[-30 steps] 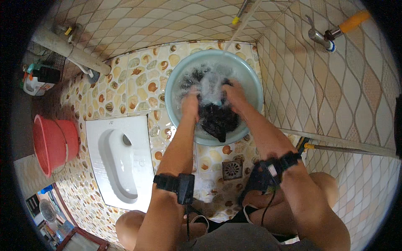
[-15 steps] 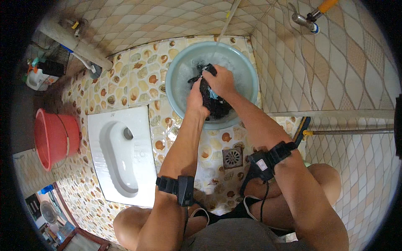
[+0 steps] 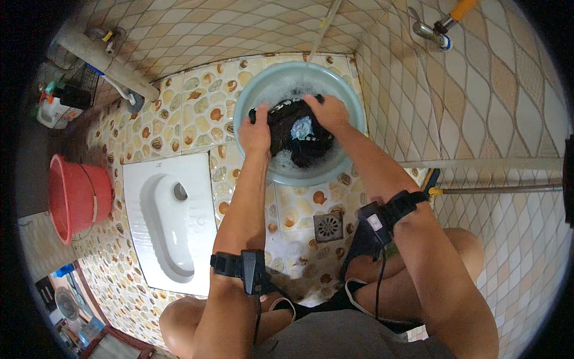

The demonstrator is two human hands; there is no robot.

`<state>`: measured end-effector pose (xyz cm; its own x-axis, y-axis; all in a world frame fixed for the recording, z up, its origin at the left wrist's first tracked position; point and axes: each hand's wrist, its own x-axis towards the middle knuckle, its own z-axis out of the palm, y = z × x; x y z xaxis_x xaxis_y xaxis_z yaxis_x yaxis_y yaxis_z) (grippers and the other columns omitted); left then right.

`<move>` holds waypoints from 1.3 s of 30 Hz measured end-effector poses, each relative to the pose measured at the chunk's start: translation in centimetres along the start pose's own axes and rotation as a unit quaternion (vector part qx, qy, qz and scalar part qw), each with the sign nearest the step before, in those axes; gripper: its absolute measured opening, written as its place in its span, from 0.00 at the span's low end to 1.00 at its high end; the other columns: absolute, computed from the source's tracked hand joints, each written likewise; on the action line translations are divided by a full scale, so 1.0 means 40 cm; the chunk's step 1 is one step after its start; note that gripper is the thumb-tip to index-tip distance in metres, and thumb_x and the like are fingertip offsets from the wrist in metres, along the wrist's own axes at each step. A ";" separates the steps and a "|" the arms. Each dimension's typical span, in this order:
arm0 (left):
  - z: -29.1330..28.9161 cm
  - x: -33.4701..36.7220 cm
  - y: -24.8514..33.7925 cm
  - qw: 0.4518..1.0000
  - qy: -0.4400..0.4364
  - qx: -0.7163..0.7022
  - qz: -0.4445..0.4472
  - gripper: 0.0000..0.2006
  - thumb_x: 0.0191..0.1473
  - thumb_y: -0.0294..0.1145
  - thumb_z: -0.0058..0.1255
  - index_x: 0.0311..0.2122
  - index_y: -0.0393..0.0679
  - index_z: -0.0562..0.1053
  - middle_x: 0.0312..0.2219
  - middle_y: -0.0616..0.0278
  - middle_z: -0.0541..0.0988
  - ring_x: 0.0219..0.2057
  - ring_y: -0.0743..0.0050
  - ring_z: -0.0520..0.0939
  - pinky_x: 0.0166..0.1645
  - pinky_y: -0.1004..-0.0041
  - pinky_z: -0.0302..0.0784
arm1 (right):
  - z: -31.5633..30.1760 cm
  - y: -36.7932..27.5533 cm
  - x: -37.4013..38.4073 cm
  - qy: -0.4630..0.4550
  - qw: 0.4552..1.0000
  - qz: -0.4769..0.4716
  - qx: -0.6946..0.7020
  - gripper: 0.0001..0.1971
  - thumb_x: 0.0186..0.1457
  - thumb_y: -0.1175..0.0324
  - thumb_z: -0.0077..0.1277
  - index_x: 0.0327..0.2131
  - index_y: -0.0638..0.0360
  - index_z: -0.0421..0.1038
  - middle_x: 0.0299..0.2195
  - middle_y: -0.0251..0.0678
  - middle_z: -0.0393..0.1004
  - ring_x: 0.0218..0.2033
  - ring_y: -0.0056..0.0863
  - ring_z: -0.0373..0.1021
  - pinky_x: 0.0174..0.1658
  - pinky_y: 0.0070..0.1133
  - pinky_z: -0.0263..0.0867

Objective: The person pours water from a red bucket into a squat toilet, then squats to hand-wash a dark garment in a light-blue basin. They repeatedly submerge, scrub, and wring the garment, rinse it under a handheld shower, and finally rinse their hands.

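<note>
Here, seen from the head camera, a dark wet cloth [image 3: 294, 133], bunched and crumpled with a pale patch showing amid suds, sits in a light blue basin [image 3: 251, 99] on the pebble-patterned floor [image 3: 191, 113], gripped at its left edge by the left hand [image 3: 256, 133] and at its top right by the right hand [image 3: 327, 112].

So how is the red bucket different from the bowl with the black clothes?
The red bucket is red and deep and stands alone by the wall; the basin is pale blue, wide and shallow. The basin holds suds and a dark garment gripped by both hands; what is in the bucket cannot be seen. Both are round tubs on the floor.
</note>
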<state>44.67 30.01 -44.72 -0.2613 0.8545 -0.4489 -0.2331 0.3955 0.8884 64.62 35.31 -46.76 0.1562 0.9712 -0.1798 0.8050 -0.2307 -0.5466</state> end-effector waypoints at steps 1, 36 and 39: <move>-0.006 0.008 0.001 0.997 0.051 0.043 0.040 0.30 0.51 0.48 0.61 0.52 0.37 0.69 0.44 0.55 0.78 0.42 0.62 0.79 0.46 0.63 0.75 | -0.004 0.021 0.011 -0.005 1.000 0.008 0.008 0.33 0.53 0.39 0.49 0.43 0.65 0.74 0.42 0.58 0.74 0.47 0.54 0.70 0.51 0.41 0.64; 0.019 0.010 -0.098 0.920 -0.152 -0.340 -0.120 0.18 0.58 0.44 0.48 0.41 0.38 0.75 0.36 0.57 0.79 0.37 0.61 0.80 0.44 0.62 0.76 | -0.038 -0.231 -0.244 0.081 0.976 -0.197 0.048 0.16 0.53 0.54 0.51 0.31 0.60 0.70 0.28 0.52 0.72 0.31 0.55 0.71 0.35 0.45 0.67; 0.002 -0.002 -0.071 0.906 -0.173 -0.377 -0.087 0.22 0.58 0.48 0.50 0.44 0.35 0.74 0.37 0.56 0.79 0.38 0.61 0.80 0.47 0.61 0.75 | 0.001 -0.232 -0.287 -0.020 0.962 -0.268 0.055 0.14 0.53 0.56 0.51 0.30 0.58 0.69 0.26 0.48 0.70 0.30 0.53 0.71 0.32 0.44 0.68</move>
<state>45.41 28.85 -47.21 0.1187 0.9073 -0.4034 -0.8504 0.3027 0.4304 55.33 26.28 -39.66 -0.2888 0.9496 0.1218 0.6973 0.2958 -0.6529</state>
